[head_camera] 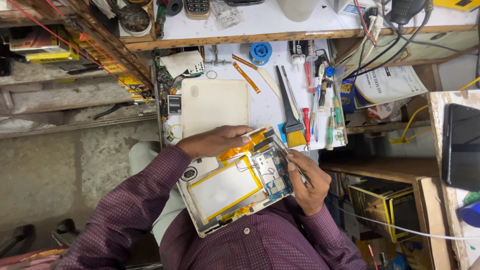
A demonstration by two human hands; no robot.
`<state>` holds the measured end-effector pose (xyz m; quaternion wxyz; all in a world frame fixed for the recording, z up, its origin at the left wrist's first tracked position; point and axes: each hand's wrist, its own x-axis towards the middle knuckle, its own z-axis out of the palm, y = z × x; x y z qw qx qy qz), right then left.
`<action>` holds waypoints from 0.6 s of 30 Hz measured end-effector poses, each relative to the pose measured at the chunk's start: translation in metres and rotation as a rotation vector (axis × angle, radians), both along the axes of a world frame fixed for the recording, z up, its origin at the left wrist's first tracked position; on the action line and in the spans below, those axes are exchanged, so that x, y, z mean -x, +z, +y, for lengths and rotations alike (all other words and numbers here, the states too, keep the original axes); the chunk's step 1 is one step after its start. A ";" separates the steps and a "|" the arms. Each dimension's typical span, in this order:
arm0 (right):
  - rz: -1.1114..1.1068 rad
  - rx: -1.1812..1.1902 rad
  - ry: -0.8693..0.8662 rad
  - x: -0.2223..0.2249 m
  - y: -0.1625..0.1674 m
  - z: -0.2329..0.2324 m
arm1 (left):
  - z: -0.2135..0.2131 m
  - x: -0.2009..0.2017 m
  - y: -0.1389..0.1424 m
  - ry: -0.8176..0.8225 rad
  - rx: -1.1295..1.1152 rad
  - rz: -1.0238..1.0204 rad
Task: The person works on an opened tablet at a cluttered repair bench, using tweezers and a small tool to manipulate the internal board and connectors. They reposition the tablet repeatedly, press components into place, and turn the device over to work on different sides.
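An opened tablet (pixel 227 192) rests tilted against my chest, back off, showing a white battery with yellow edging and a blue circuit board (pixel 272 175). My left hand (pixel 215 141) grips its upper edge, fingers on orange tape and flex cable. My right hand (pixel 307 182) holds thin metal tweezers (pixel 295 162), tip touching the board's upper right area. The tablet's white back cover (pixel 215 105) lies on the bench behind my left hand.
On the white bench (pixel 267 107) lie a brush (pixel 290 115), several screwdrivers (pixel 330 117), orange flex strips and a blue solder spool (pixel 260 51). A shelf above carries a phone and cables. A dark phone (pixel 462 145) lies at right; cluttered shelves at left.
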<state>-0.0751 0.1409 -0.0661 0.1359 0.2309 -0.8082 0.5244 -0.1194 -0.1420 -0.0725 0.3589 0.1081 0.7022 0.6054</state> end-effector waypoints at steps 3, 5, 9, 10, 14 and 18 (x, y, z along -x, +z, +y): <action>0.032 -0.028 0.020 0.001 0.001 -0.001 | 0.000 0.000 0.000 0.010 -0.006 0.003; 0.042 -0.041 0.026 0.001 0.002 -0.002 | 0.000 0.000 0.001 0.013 -0.005 0.008; 0.039 -0.062 0.020 0.001 0.003 -0.003 | 0.001 -0.001 0.006 0.003 0.038 0.005; 0.041 -0.065 0.018 0.001 0.003 -0.004 | 0.001 -0.001 0.008 0.002 0.059 0.001; 0.079 -0.102 0.023 0.001 0.003 -0.006 | 0.001 0.000 0.012 0.004 0.044 0.013; 0.147 -0.191 0.033 0.000 0.002 -0.006 | 0.002 0.000 0.013 0.014 0.110 -0.015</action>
